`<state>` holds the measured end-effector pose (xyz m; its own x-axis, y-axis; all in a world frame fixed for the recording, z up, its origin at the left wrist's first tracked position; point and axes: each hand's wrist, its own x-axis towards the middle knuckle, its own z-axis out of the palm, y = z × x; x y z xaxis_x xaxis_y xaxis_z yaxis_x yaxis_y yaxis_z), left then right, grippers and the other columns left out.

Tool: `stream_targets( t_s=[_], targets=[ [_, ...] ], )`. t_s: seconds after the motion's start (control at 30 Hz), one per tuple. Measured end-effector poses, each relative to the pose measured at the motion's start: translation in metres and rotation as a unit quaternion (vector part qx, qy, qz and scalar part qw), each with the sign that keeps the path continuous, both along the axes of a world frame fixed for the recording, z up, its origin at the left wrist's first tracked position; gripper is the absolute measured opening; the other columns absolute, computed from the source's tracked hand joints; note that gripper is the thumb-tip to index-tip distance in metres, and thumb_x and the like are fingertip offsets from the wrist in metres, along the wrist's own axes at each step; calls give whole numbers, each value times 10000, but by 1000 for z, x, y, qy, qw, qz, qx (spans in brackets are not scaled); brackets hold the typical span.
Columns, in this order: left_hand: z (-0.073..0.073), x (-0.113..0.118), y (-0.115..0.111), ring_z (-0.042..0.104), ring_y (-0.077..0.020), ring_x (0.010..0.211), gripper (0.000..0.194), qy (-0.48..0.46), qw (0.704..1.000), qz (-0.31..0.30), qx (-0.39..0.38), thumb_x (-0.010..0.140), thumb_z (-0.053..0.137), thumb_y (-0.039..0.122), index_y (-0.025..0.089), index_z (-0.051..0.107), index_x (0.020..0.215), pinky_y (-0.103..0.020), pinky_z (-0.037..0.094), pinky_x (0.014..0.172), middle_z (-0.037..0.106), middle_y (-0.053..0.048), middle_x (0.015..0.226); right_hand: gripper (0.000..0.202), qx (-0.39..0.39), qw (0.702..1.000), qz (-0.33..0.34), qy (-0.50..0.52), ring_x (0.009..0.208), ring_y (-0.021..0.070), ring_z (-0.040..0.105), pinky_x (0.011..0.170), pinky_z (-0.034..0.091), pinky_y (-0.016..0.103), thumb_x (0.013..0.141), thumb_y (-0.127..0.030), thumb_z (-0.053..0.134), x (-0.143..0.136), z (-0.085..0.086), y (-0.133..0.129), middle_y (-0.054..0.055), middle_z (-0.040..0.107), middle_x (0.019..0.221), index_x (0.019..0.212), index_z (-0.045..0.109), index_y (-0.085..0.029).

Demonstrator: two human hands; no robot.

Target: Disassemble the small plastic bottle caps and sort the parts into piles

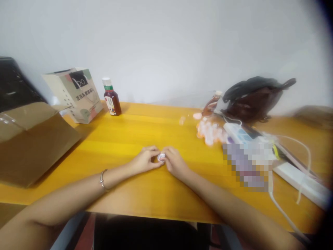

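Observation:
Close together over the middle of the wooden table (125,139), my two hands meet around a small round white piece (161,158) with dark markings; its kind is too blurred to name. My left hand (146,160), with a bracelet (102,180) on the wrist, pinches it from the left between thumb and fingers. From the other side, the curled fingers and thumb of my right hand (174,161) close on the same piece and partly hide it.
A brown cardboard box (36,149), a printed paper bag (85,97) and a white-capped bottle (112,100) stand left. Rightward lie a heap of pale pieces (210,131), another bottle (211,106), a dark bag (255,99), a white power strip (299,180) and cables.

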<state>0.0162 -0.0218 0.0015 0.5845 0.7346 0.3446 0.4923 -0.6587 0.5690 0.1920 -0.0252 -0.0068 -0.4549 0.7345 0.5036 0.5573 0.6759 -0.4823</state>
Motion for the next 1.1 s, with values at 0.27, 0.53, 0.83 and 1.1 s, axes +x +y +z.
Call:
stream_targets(
  t_s=[0.27,0.53,0.83,1.1],
  targets=[
    [-3,0,0,526,-152,746,222,2,999,35,12,725,623,301,179,612,910,-266,408,702,543,-15,806,56,-86,987,-16,133,746,168,558,706,437,298,840,-257,465,-2,3,5,24,590,787,838,498,-210],
    [-2,-2,-5,514,-185,812,393,-4,999,45,-27,603,715,477,183,558,812,-331,397,782,553,-19,850,147,-267,900,-45,343,706,140,582,713,462,285,710,-313,619,3,5,23,10,630,749,770,582,-184],
    [0,-3,15,554,-180,974,304,-261,958,21,-121,813,571,322,181,577,1083,-326,419,900,590,-76,1030,266,-382,857,74,337,609,105,549,671,442,258,705,-444,640,0,6,24,-13,607,632,723,637,-179],
    [-2,3,30,598,-155,850,202,-319,935,40,-150,751,638,295,140,598,874,-303,482,814,630,-53,886,258,-457,790,54,406,575,89,566,606,436,223,643,-398,710,-8,6,32,1,643,623,731,660,-161]
  ],
)
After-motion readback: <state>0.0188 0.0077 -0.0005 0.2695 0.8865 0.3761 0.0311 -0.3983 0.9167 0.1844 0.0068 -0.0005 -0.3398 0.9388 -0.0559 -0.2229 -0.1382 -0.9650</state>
